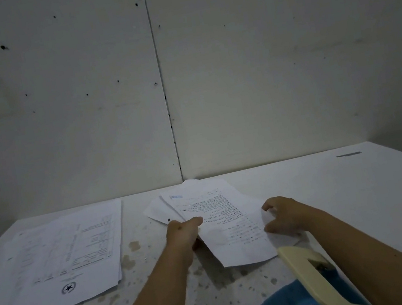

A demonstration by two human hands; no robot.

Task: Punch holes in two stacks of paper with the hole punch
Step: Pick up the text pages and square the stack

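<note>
Nearest the viewer sits the hole punch [308,294], unused. Just beyond it, the left hand [182,235] pinches the paper stack [222,223] at its left edge, the right hand [282,214] its right edge. Left of the punch lies the second stack [60,258]. Squaring looks underway; next comes feeding an edge into the punch.

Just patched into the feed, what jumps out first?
Both hands meet mid-table on a printed paper stack: the left hand pinches its left edge, the right hand curls round its right edge. A blue hole punch with a cream lever sits bottom right; a second stack lies flat at left.
</note>
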